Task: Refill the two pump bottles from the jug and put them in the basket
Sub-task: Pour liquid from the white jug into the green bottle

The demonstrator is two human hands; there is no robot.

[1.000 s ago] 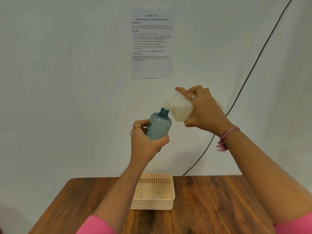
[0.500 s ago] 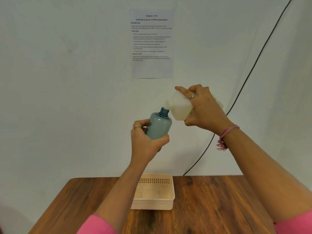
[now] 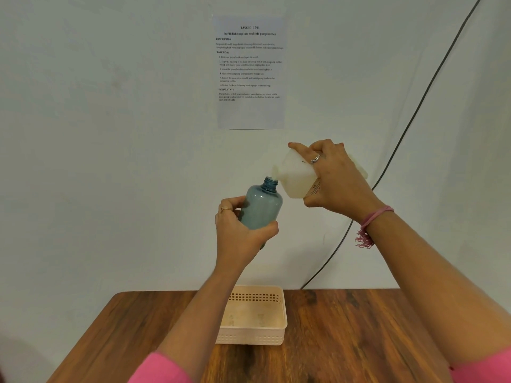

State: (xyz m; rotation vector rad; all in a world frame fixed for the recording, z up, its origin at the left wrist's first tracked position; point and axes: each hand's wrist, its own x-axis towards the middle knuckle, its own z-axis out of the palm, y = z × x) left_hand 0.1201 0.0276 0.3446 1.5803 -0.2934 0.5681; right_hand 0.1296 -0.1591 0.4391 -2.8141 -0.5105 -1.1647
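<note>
Pump bottle (image 3: 261, 207): blue, translucent, round-shouldered, open at the neck with no pump head fitted. Held upright, tilted slightly, high above the table (image 3: 359, 327) and in front of the wall. Probably light and fairly rigid plastic, gaining weight as filled; smooth sides likely slippery if soap runs down. Best taken around the lower body, as now, leaving the neck free.

Clamped around that lower body by the left hand (image 3: 239, 230), thumb across the front, fingers curled behind.

Jug (image 3: 297, 178): pale, milky plastic, tipped spout-down towards the left, its mouth just above and right beside the bottle's neck. Touching or a hair apart, cannot tell. No stream visible. Likely heavier than the bottle and a little squashy in the walls; firm hold on the body needed to steady the pour.

Gripped from above by the right hand (image 3: 336, 178), fingers wrapped over the top, index finger stretched along the upper edge towards the spout. Ring on one finger, pink thread at the wrist.

Both hands closed on their loads, close together but not touching.

Judged as mid-pour on one bottle. Second bottle not in view.

Basket (image 3: 283, 324): cream, slotted, on the table below the hands, nothing inside as far as seen.
</note>
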